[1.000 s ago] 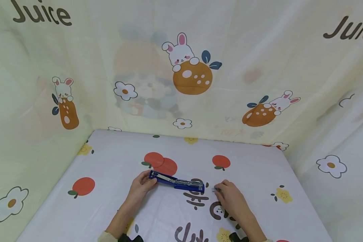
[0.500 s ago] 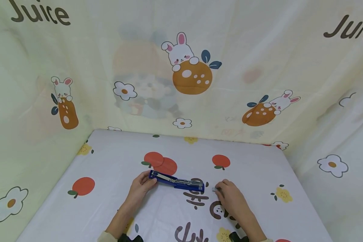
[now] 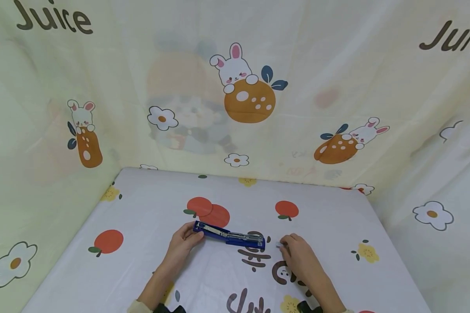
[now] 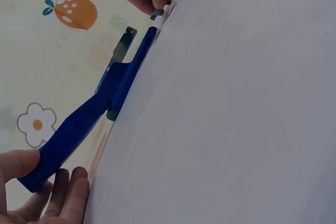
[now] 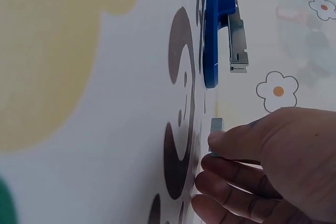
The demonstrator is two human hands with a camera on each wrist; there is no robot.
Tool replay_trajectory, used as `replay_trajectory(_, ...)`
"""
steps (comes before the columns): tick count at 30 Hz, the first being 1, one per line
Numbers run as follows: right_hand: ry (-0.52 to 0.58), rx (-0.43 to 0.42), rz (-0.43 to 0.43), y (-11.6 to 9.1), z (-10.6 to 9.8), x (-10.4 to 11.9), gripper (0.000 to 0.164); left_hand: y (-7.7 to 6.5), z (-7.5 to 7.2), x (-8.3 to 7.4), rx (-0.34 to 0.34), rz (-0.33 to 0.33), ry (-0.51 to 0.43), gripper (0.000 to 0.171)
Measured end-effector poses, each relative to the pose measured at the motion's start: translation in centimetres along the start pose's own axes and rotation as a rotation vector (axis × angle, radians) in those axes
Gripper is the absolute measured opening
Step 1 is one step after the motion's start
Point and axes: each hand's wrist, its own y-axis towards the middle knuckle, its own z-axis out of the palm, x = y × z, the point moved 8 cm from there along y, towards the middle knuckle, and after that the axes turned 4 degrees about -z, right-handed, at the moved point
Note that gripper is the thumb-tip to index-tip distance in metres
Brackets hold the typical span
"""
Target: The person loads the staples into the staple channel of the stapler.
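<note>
A blue stapler (image 3: 235, 238) lies in the middle of the table, its top cover swung back to the left so the metal magazine (image 5: 238, 40) shows. My left hand (image 3: 183, 240) pinches the end of that raised cover between thumb and fingers, also seen in the left wrist view. To the right of the stapler, my right hand (image 3: 299, 253) pinches a short strip of silver staples (image 5: 216, 125) between thumb and index finger. The strip is a small gap away from the stapler's front end, and part of it is hidden by the thumb.
The table (image 3: 325, 221) has a white cloth printed with oranges, yellow flowers and dark lettering. A pale curtain (image 3: 196, 65) with rabbit prints stands along the back and both sides.
Almost nothing moves. The right hand and its staples shift very slightly, while the left hand and the stapler stay in place.
</note>
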Motion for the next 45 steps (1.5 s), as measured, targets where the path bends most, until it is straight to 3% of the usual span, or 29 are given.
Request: replay_trajectory(45, 0.032, -0.098, -0.080, 0.4, -0.2, 1.1, 0.013, 0.0, -0.1, 0.2, -0.009, 0.029, 0.029, 0.044)
